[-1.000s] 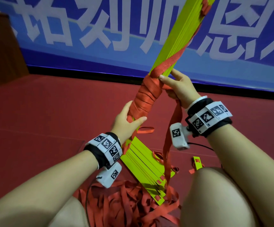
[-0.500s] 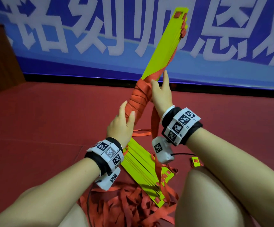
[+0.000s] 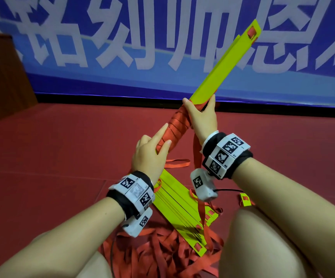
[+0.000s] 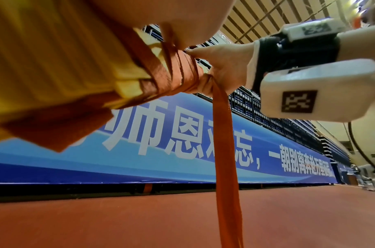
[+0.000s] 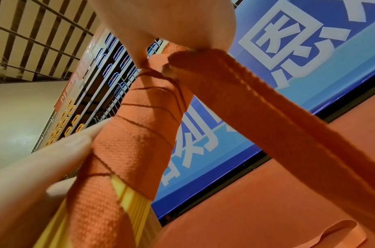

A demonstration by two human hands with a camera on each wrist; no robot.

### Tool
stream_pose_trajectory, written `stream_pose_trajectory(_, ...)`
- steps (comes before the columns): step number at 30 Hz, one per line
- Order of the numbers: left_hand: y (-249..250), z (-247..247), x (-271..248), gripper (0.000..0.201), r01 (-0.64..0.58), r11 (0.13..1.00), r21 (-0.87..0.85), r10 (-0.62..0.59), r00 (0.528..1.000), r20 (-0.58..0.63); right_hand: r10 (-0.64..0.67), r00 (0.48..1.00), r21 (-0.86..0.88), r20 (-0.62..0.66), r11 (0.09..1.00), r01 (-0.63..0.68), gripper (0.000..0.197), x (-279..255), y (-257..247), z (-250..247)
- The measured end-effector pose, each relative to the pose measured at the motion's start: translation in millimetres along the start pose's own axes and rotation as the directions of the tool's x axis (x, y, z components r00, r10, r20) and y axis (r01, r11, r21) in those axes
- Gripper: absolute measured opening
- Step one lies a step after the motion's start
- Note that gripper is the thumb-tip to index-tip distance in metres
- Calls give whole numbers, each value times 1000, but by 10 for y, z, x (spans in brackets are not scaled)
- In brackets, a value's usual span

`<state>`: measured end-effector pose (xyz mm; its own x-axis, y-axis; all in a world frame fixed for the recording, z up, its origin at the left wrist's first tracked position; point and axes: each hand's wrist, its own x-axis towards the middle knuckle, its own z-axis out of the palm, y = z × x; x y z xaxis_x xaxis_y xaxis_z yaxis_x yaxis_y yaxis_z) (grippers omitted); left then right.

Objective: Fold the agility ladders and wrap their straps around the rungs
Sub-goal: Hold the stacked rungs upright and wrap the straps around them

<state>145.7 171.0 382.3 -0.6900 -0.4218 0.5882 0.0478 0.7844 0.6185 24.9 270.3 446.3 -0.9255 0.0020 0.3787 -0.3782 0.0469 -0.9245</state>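
Note:
A stack of yellow-green ladder rungs [image 3: 222, 65] slants up to the right in front of me. Its middle is bound in orange strap wraps [image 3: 174, 127]. My left hand [image 3: 162, 141] grips the stack at the lower end of the wraps. My right hand [image 3: 198, 105] clamps the strap against the stack at the top of the wraps. From that hand a free length of strap [image 4: 224, 151] hangs down to a loose pile [image 3: 162, 253] on the floor. The right wrist view shows the wraps [image 5: 144, 130], the taut strap [image 5: 267, 109] and my left fingers [image 5: 55, 151].
I sit on a red floor [image 3: 62, 147] with my bare knees [image 3: 283, 237] either side of the strap pile. A blue banner [image 3: 122, 57] with white characters runs along the wall ahead. A brown wooden panel [image 3: 2, 77] stands far left. A small yellow piece [image 3: 245, 199] lies by my right knee.
My right hand has carried the strap round the stack and now clamps it at the top of the wraps. The stack's upper end has come down into view. My left hand keeps its grip.

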Motion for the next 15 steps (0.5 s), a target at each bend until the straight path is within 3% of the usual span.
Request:
stream_pose_trajectory(3, -4, 14, -30, 39, -2, 995, -100, 5, 1000, 25, -13, 1000, -39, -18, 999, 12, 97, 3, -3, -38)
stream_pose_trajectory(7, 27, 44, 18, 37, 137, 930, -342, -94, 986, 137, -79, 997, -36, 2, 996, 79, 87, 28, -38, -92)
stream_pose_trajectory(10, 102, -16, 70, 36, 272, 855, -443, -143, 943, 302, -128, 991, 75, 37, 989, 125, 70, 32, -67, -101)
stream_pose_trajectory(12, 129, -44, 54, 34, 340, 813, -472, -141, 902, 409, -139, 988, 140, 67, 982, 129, 70, 31, -90, -111)
stream_pose_trajectory(15, 160, -45, 10, 33, 444, 684, -579, -132, 856, 501, -157, 981, 203, 114, 970, 131, 55, -6, -144, -181)
